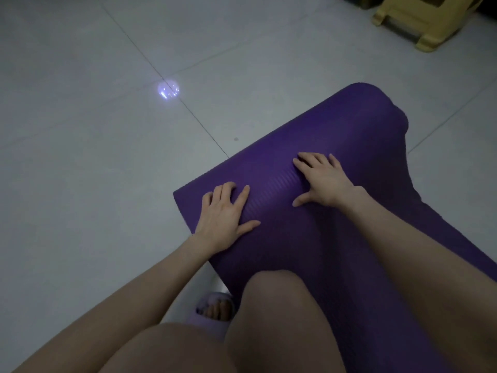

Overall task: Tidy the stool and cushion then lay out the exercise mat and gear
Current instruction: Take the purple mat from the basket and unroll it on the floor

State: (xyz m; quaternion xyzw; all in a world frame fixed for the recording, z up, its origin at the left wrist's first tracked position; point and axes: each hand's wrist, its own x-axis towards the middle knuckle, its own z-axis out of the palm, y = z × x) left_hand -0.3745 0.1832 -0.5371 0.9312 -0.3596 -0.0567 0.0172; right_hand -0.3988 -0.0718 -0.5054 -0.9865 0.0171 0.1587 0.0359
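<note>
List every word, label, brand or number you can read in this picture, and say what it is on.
None can be read.
The purple mat under the left hand and right hand: only ribbing, no print.
The yellow stool: no label visible.
The tiled floor: only a light glare.

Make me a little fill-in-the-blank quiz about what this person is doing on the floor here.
1. Both hands press flat on a rolled mat coloured ____.
2. The left hand lies ____ the camera than the right hand.
3. The stool at upper right is coloured ____.

Missing words: purple; nearer; yellow
</note>
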